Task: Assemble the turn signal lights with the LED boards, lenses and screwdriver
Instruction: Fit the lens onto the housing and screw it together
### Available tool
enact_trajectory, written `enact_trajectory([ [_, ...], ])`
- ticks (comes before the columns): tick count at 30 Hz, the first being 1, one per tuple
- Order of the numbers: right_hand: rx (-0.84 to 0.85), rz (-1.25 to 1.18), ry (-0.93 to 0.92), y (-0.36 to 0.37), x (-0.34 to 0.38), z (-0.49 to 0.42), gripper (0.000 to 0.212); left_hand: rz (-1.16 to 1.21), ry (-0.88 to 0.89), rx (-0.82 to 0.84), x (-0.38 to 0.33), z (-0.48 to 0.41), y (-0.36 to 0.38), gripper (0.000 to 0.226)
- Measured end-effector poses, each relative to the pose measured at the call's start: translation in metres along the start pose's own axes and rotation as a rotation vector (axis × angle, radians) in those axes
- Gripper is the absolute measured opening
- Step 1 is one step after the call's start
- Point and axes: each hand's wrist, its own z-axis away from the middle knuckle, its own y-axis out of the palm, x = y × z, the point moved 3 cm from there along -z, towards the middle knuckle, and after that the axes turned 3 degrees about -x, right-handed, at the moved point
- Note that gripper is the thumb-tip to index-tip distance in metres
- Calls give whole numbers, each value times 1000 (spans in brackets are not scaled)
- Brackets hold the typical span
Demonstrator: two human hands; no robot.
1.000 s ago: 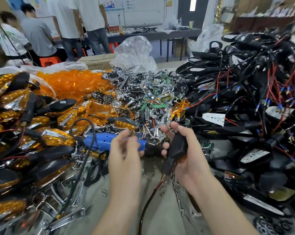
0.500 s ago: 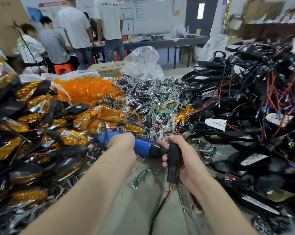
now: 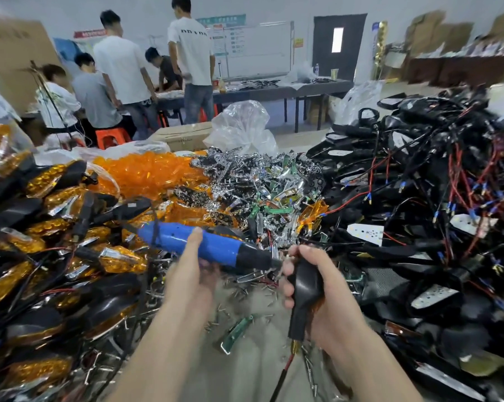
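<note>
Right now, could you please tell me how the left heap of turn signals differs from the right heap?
In the left heap, amber lenses cover the units. In the right heap, the units lie open, with bare white LED boards showing. The right heap is tangled in red and black wires, while the left heap shows far fewer. The units in both heaps are black-bodied.

The screwdriver [image 3: 213, 247] is blue with a black nose. The lenses [image 3: 152, 172] are orange. The turn signal housing [image 3: 306, 288] is black.

Cardboard box [image 3: 184, 136], clear plastic bag [image 3: 242, 126]
</note>
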Motion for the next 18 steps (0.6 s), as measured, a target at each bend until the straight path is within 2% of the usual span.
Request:
enact_trajectory([
  [4, -120, -131, -42, -9, 5, -4, 13, 109, 191, 128, -19, 5, 2, 26],
  [8, -186, -168, -22, -14, 4, -8, 15, 223, 311, 123, -30, 7, 0, 16],
  [10, -185, -133, -19, -15, 2, -9, 19, 244, 263, 139, -29, 5, -3, 18],
  [14, -144, -23, -22, -15, -3, -11, 26, 359, 52, 164, -23, 5, -6, 17],
  [18, -87, 85, -24, -14, -9, -11, 28, 418, 81, 177, -25, 7, -7, 12],
])
